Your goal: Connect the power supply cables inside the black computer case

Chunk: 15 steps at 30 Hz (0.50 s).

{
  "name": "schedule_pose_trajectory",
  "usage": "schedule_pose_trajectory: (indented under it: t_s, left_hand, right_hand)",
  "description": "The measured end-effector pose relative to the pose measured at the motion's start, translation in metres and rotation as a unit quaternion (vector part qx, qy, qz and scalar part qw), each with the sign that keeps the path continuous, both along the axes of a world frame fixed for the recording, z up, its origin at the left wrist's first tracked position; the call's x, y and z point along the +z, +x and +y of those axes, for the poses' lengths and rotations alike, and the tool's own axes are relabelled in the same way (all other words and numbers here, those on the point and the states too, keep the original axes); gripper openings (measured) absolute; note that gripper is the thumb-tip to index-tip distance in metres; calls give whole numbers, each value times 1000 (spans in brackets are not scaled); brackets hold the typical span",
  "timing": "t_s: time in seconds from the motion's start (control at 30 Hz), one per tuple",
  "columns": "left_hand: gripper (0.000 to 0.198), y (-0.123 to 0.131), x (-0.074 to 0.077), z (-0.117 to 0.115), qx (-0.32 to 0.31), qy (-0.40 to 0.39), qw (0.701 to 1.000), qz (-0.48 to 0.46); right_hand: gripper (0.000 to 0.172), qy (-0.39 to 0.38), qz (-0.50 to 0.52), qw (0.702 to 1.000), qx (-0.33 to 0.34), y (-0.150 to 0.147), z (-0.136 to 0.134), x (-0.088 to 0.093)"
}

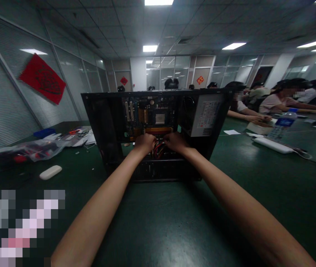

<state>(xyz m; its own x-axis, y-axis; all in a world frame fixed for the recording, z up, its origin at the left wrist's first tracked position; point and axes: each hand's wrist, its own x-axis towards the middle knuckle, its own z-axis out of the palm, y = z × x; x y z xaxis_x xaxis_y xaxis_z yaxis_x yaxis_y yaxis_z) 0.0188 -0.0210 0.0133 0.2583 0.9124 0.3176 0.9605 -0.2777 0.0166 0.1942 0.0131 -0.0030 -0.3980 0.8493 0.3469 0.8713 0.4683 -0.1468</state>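
On the dark green bench [174, 222] in a lit office, the open computer case [96, 126] stands at twelve o'clock from us. Our left hand [145, 142] and right hand [176, 141] curl into the red cables [159, 149] at six o'clock of the motherboard [149, 116]; whether they pinch one we cannot tell. We judge it best to work slowly, gripping plugs, not wires.

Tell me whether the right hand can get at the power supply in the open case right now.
Probably yes. The right hand is already inside the open computer case, among red cables just below and left of the power supply, and nothing visible stands between them.
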Motion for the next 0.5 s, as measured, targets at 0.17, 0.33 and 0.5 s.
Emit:
schedule_pose_trajectory:
  t_s: [0.17, 0.33, 0.5]
  left_hand:
    - [33, 0, 2, -7, 11, 12, 1000, -19]
    - [37, -16, 6, -35, 18, 44, 997, -61]
    - [59, -49, -1, -76, 9, -62, 998, -19]
  right_hand:
    - [27, 4, 19, 1000, -10, 1, -3, 3]
    - [29, 22, 27, 999, -8, 7, -21, 9]
    - [41, 26, 41, 995, 85, 25, -53, 3]
